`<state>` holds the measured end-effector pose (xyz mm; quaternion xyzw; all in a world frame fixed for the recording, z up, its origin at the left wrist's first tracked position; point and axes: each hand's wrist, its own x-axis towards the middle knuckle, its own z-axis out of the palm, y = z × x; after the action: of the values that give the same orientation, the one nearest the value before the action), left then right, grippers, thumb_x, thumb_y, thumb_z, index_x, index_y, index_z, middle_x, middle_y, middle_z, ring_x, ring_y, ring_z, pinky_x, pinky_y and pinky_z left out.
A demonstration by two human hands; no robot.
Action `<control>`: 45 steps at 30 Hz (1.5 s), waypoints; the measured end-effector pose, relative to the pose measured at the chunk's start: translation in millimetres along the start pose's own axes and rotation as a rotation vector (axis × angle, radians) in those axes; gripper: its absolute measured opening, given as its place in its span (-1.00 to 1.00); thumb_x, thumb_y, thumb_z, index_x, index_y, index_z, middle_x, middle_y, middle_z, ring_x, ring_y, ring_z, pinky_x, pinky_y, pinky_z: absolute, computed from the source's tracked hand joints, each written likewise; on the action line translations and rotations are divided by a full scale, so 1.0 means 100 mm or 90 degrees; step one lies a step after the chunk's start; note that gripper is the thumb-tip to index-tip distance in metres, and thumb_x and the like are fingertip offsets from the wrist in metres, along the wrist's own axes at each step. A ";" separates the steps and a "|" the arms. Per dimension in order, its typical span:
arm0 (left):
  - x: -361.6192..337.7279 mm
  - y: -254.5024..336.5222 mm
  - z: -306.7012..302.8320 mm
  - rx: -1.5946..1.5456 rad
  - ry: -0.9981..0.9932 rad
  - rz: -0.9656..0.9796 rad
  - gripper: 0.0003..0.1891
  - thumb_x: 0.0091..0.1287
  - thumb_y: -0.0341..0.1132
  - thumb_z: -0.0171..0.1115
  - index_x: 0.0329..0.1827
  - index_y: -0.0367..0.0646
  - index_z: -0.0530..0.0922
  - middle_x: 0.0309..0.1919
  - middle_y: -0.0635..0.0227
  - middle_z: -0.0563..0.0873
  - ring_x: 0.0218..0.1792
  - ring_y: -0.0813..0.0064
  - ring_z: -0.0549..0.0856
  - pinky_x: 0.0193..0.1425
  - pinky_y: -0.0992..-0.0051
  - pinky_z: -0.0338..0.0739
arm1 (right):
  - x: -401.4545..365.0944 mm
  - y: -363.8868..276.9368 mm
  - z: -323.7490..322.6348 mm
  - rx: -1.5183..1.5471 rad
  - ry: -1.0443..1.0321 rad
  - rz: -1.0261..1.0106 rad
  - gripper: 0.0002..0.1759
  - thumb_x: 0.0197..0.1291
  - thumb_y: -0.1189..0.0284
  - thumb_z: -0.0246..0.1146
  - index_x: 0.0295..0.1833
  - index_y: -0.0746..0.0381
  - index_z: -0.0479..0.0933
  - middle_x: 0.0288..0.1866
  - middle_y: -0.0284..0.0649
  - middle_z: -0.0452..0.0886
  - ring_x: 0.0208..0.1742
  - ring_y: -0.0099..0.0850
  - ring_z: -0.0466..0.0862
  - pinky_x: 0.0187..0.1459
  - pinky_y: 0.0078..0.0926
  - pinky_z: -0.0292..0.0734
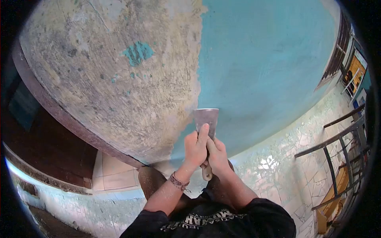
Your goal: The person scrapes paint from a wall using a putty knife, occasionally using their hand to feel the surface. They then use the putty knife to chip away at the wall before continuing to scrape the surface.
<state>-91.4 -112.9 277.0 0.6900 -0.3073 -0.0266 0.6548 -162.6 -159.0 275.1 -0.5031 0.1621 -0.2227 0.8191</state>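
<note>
Both my hands are wrapped round one paint scraper [206, 118] with a wide metal blade and a pale handle end. My left hand [196, 148], with a braided bracelet at its wrist, lays its thumb up along the blade. Beside it, my right hand [218, 155] closes on the same handle. The blade's edge lies over the wall at the border between turquoise paint [262, 59] and bare, scratched plaster [158, 91]. A small patch of turquoise paint [138, 53] is left within the bare area. The handle's middle is hidden by my fingers.
A dark doorway [47, 146] with a purplish frame [63, 119] is at the left. On the right stands a dark railed piece of furniture [333, 148] beside a yellow wooden piece [331, 200]. Tiled floor [274, 182] with pale flakes lies below the wall.
</note>
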 end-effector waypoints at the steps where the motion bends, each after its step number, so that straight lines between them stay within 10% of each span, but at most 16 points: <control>1: 0.04 0.04 -0.01 0.002 0.000 0.002 -0.32 0.51 0.12 0.01 -0.54 -0.42 0.47 -0.74 0.27 0.44 -0.61 0.60 0.41 -0.54 0.36 0.36 | 0.01 -0.04 0.00 0.002 -0.002 -0.002 -0.71 0.52 0.25 -0.02 -0.07 0.26 0.44 -0.61 -0.36 0.43 -0.73 -0.60 0.39 -0.70 -0.56 0.33; 45: 0.14 0.09 0.10 -0.022 -0.053 -0.059 -0.32 0.47 0.15 0.04 -0.54 -0.39 0.46 -0.73 0.29 0.41 -0.58 0.59 0.40 -0.52 0.35 0.35 | 0.04 -0.16 -0.12 -0.011 0.029 0.013 -0.69 0.50 0.24 -0.01 -0.16 0.28 0.43 -0.63 -0.36 0.41 -0.77 -0.60 0.35 -0.75 -0.56 0.30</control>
<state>-87.8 -128.2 288.7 0.6905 -0.3016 -0.0909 0.6512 -168.3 -176.4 284.4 -0.5034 0.1879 -0.2244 0.8130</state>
